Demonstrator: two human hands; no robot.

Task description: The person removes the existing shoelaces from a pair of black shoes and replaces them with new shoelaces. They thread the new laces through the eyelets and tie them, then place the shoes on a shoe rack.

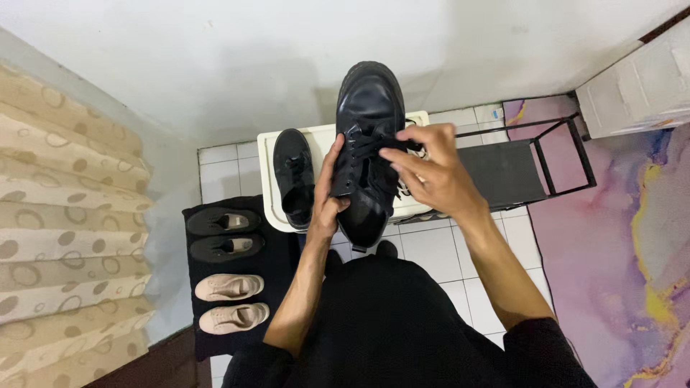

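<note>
A black leather lace-up shoe point(368, 108) is held up in front of me, toe pointing away. My left hand point(327, 194) grips its left side near the heel. My right hand point(431, 169) pinches the black lace point(381, 144) over the tongue, pulling it to the right. The matching black shoe point(293, 176) lies on a cream plastic stool point(267, 183) below, to the left of the held shoe.
A black mat point(198, 276) on the white tiled floor carries a pair of black slip-ons point(224, 233) and a pair of beige shoes point(231, 302). A black metal rack point(535, 162) stands right of the stool. A purple patterned rug point(618, 244) lies at right, a beige curtain point(65, 215) at left.
</note>
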